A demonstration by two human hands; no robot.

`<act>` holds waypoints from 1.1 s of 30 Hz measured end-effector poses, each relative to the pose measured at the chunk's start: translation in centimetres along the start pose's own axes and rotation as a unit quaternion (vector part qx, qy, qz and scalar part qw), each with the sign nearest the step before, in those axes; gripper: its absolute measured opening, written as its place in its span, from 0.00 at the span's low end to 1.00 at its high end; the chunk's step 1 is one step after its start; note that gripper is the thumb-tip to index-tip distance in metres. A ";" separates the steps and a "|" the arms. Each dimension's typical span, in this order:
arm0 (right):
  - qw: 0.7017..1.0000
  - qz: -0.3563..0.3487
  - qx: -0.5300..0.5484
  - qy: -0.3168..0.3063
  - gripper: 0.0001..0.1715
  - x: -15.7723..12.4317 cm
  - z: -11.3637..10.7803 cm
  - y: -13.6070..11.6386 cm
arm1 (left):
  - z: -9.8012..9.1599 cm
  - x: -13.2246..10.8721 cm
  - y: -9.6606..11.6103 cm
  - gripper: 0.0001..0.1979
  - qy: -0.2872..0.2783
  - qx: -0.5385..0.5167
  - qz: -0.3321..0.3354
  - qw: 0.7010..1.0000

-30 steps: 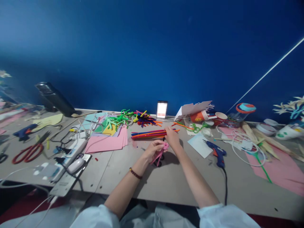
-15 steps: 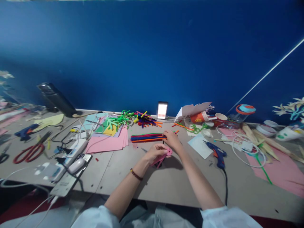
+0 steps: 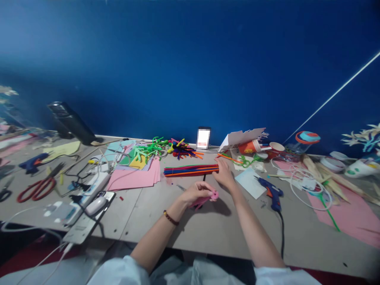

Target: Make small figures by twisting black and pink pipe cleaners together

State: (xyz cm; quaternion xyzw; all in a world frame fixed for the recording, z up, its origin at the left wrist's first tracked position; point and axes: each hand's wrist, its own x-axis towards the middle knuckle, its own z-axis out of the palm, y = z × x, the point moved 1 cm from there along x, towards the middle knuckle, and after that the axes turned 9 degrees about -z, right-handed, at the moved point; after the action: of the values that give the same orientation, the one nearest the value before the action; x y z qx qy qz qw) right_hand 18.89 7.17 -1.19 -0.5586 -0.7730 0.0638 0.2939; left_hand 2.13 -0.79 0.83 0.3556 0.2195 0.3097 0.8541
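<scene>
A coiled pink pipe-cleaner piece [image 3: 214,195] is pinched between the thumb and fingers of my left hand [image 3: 197,194], with pink strands hanging below. Under that hand something dark is mostly hidden. My right hand [image 3: 224,174] has its fingers curled around the right end of a bundle of pipe cleaners [image 3: 190,170] in red, blue, orange and green, lying sideways on the table. A thin dark stick-like item [image 3: 204,178] lies between the bundle and my left hand. To the left of that hand is a small pointed metal tool [image 3: 180,187], partly hidden.
Pink paper sheets [image 3: 130,179] and green pipe cleaners [image 3: 148,150] lie left of the bundle. A blue glue gun [image 3: 274,194] with its cord and pale blue paper [image 3: 251,182] are on the right. Red-handled scissors [image 3: 37,190] and a power strip [image 3: 92,194] lie left.
My right hand has slid right along the bundle to its end, uncovering more of the pipe cleaners. My left hand has shifted slightly right with the pink piece still in it.
</scene>
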 end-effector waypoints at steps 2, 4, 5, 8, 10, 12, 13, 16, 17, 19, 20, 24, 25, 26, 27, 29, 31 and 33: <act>0.998 0.019 -0.012 -0.056 0.32 0.0 0.1 1.0 | 0.0 0.0 0.1 0.13 0.000 0.001 -0.002 1.000; 0.996 0.036 -0.011 -0.077 0.24 0.2 -0.2 1.6 | 0.1 0.0 0.1 0.13 -0.006 -0.002 0.001 1.000; 0.996 0.045 0.000 -0.071 0.19 0.3 -0.5 1.7 | 0.1 -0.1 0.1 0.13 -0.008 -0.003 0.003 1.000; 0.990 0.043 0.132 -0.025 0.13 0.7 -2.2 1.2 | 0.1 -0.1 0.1 0.12 -0.014 -0.007 0.013 1.000; 0.964 0.015 0.265 0.021 0.15 0.8 -4.0 0.0 | 0.0 -0.1 0.2 0.12 -0.016 -0.003 0.015 1.000; 0.938 0.007 0.342 0.050 0.17 0.8 -5.8 -1.8 | 0.1 -0.2 0.3 0.11 -0.021 0.002 0.021 1.000; 0.933 0.009 0.350 0.082 0.17 0.6 -6.7 -2.9 | 0.1 -0.3 0.4 0.11 -0.024 0.003 0.026 0.999; 0.941 -0.062 0.266 0.199 0.11 -0.2 -8.9 -6.5 | 0.1 -0.4 0.6 0.11 -0.022 -0.001 0.039 0.999; 0.942 -0.095 0.223 0.231 0.09 -0.5 -9.3 -7.6 | 0.0 -0.4 0.7 0.12 -0.018 -0.005 0.042 0.999; 0.939 -0.147 0.150 0.271 0.07 -1.2 -9.7 -9.4 | -0.2 -0.2 0.6 0.12 -0.012 -0.017 0.045 0.999; 0.937 -0.166 0.124 0.280 0.07 -1.5 -9.8 -10.1 | -0.3 -0.2 0.6 0.13 -0.010 -0.026 0.048 0.998; 0.935 -0.200 0.062 0.286 0.06 -2.0 -9.4 -11.3 | -0.4 0.1 0.4 0.13 -0.023 -0.034 0.046 0.998; 0.935 -0.203 0.051 0.286 0.07 -2.0 -9.3 -11.4 | -0.3 0.0 0.3 0.13 -0.027 -0.032 0.044 0.998; 0.935 -0.204 0.042 0.287 0.07 -2.0 -9.3 -11.4 | -0.2 0.0 0.3 0.12 -0.029 -0.028 0.040 0.998; 0.935 -0.203 0.037 0.289 0.09 -2.0 -9.2 -11.4 | -0.2 -0.1 0.4 0.12 -0.030 -0.023 0.036 0.999; 0.935 -0.197 0.037 0.294 0.14 -2.0 -9.2 -11.4 | -0.2 -0.2 0.4 0.11 -0.026 -0.018 0.031 0.999; 0.933 -0.191 0.041 0.302 0.22 -2.2 -9.2 -11.3 | -0.3 -0.3 0.5 0.11 -0.028 -0.016 0.029 0.999; 0.930 -0.192 0.038 0.310 0.28 -2.4 -9.1 -11.3 | -0.4 -0.2 0.4 0.11 -0.035 -0.016 0.028 0.999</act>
State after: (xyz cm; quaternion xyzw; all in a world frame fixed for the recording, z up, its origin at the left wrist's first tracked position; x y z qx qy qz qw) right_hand 14.84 -1.24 10.18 -0.3798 -0.7327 -0.1411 0.5469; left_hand 1.56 -0.51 0.87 0.3587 0.1746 0.3242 0.8577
